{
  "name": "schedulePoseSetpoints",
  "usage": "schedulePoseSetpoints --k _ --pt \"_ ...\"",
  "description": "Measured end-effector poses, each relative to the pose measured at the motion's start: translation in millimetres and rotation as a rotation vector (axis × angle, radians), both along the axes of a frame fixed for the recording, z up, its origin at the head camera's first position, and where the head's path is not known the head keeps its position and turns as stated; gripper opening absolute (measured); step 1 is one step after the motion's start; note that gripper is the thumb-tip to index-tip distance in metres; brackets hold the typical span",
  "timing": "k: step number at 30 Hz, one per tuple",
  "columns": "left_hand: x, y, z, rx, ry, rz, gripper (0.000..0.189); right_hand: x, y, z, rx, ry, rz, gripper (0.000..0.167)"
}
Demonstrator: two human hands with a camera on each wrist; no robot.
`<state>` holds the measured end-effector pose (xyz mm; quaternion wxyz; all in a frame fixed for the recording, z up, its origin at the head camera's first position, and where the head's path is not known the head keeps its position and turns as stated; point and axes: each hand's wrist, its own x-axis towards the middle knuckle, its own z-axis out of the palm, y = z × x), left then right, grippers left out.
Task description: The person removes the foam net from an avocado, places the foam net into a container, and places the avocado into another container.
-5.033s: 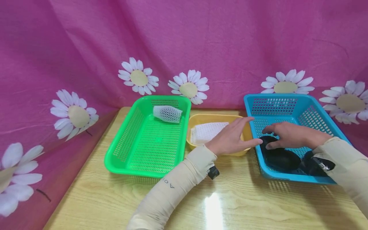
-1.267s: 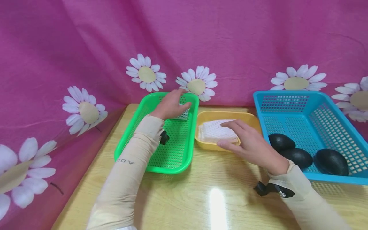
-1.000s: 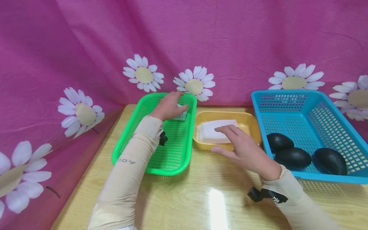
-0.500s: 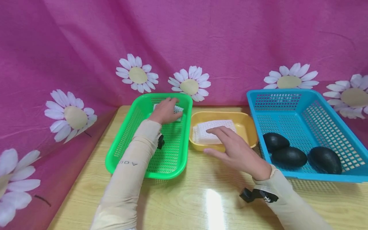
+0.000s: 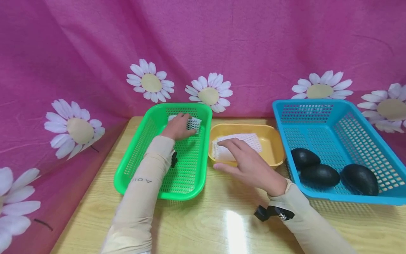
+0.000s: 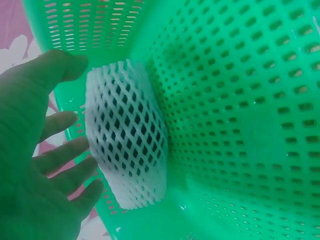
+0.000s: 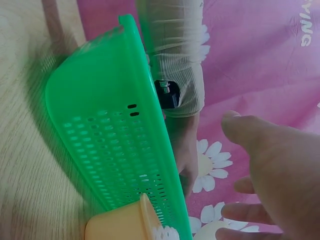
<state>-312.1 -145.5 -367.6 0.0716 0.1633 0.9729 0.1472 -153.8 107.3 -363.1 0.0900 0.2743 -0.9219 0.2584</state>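
My left hand is over the far end of the green basket, fingers apart. Beside it in the basket lies a dark oval object in a white foam net sleeve, its dark surface showing through the mesh. In the left wrist view, the thumb and fingers are along one side of the sleeve, not wrapped round it. My right hand hovers empty, fingers spread, at the near side of the yellow tub. White foam net sleeves lie in that tub, partly hidden by the hand.
A blue basket stands at the right. In it rest three black egg-shaped objects, gathered at its near end. The baskets and tub stand on a wooden table before a pink flowered cloth.
Since five seconds ago, my right hand has left the blue basket and my left has moved to the green one. Lately the left has drawn back slightly; the right has drifted left.
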Motion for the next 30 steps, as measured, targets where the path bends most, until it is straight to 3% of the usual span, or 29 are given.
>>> schedulePoseSetpoints --k 4,16,30 --pt "-3.4 1.5 -4.9 0.009 0.036 0.002 0.073 -2.6 0 -1.6 0.003 0.014 0.007 0.066" --pt "-13.0 7.6 -12.5 -0.022 0.055 -0.008 0.069 -7.9 -4 -2.9 -0.004 0.037 0.035 0.063" --pt "-18.6 11.0 -16.9 -0.191 0.12 0.036 0.068 -8.9 -1 -3.7 0.018 0.094 0.055 0.059"
